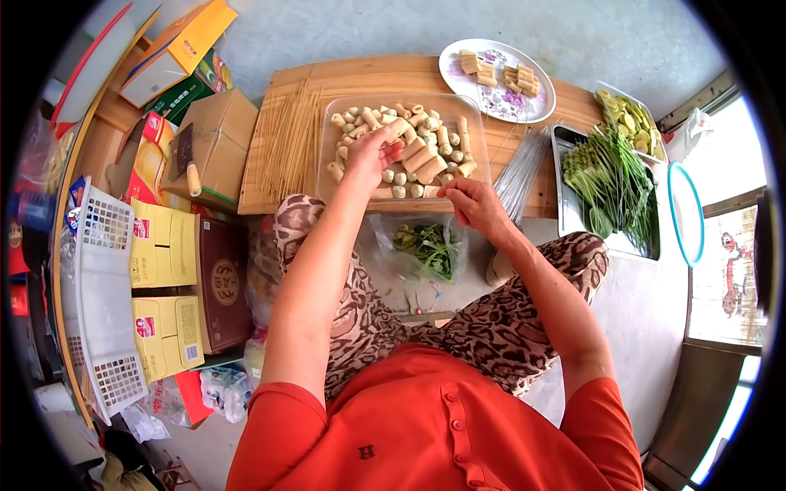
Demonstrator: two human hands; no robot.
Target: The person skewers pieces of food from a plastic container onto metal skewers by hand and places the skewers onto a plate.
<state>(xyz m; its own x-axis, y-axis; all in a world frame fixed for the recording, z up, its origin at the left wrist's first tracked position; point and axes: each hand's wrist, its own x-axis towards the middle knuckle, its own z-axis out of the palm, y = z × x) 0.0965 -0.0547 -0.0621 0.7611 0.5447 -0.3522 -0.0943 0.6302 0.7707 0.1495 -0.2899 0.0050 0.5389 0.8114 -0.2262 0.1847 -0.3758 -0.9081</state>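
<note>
My left hand [377, 155] is over the clear plastic tub [327, 176], its fingers closed on a row of beige tofu-skin rolls [422, 159]. These rolls lie side by side and look raised above the others. My right hand [475, 203] is at the tub's near right edge, thumb and fingers pinched together. Whatever is in that pinch is too thin or hidden to make out. Loose tofu-skin rolls [463, 131] and pale round balls [399, 191] fill the tub beneath.
Thin wooden sticks [286, 139] lie left of the tub, metal skewers [524, 164] right of it. Behind stands a floral plate [495, 102] with rolls in rows. A metal tray [569, 217] holds greens [610, 180]. A bag of leaves [430, 245] hangs below the wooden table [368, 74].
</note>
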